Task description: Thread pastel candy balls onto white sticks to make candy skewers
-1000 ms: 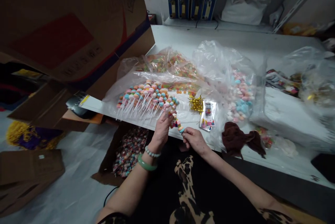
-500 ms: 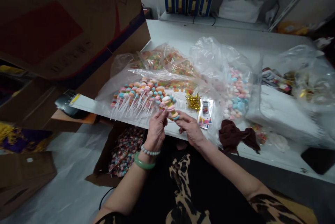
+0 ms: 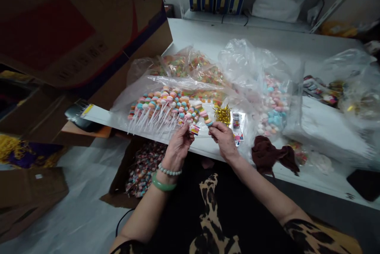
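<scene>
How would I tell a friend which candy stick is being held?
At the near edge of the white table, a fan of candy skewers lies on clear plastic. At its right end, the right hand pinches one candy skewer by its near end, the left hand close beside. Only this one slants towards the gold tinsel.

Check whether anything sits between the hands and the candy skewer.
Nothing visible does. The left hand and right hand both pinch the candy skewer directly, above the table edge; the pile of skewers lies just behind it.
</scene>
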`<state>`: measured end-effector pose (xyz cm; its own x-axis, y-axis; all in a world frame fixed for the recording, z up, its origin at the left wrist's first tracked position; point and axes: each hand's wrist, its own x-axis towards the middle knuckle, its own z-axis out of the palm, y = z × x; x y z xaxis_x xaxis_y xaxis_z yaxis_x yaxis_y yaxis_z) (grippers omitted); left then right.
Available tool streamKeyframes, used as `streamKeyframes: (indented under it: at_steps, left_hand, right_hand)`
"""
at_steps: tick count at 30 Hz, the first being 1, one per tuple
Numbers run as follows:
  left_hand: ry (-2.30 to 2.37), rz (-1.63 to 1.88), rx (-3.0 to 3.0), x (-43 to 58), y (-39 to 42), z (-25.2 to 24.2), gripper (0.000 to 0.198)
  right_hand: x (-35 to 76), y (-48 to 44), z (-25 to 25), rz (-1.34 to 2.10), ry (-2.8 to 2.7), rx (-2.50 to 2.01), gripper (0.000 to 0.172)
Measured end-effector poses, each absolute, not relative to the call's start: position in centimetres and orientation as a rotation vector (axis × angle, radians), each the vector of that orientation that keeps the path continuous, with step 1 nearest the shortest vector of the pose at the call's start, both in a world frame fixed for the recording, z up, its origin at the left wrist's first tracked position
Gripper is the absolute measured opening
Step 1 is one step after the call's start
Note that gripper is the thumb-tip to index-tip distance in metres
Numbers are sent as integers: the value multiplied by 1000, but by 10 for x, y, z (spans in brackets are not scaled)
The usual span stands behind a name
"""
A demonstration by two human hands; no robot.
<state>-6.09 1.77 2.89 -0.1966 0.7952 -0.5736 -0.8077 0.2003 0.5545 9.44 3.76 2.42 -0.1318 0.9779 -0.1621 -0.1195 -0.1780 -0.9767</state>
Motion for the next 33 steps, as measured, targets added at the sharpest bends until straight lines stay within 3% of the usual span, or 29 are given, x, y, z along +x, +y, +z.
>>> streamKeyframes:
  at_steps: [9,14,22,33]
  left_hand:
    - [894,1371,-199,-78,18,46,14]
    - [864,1411,-218,-72,19,52,12]
    - [930,1538,-126,-62,15,57,7]
    - [1006,1531,426,-47,-4,45,22]
  right_hand:
    - [137,1,35,1145,-1511,-1232,10]
    - [132,-3,37,1145,-1555,-1168,10]
    - [117,2,57,1677,-1029,-1036,13]
    - [95,12,66,1983,-863,-868,18]
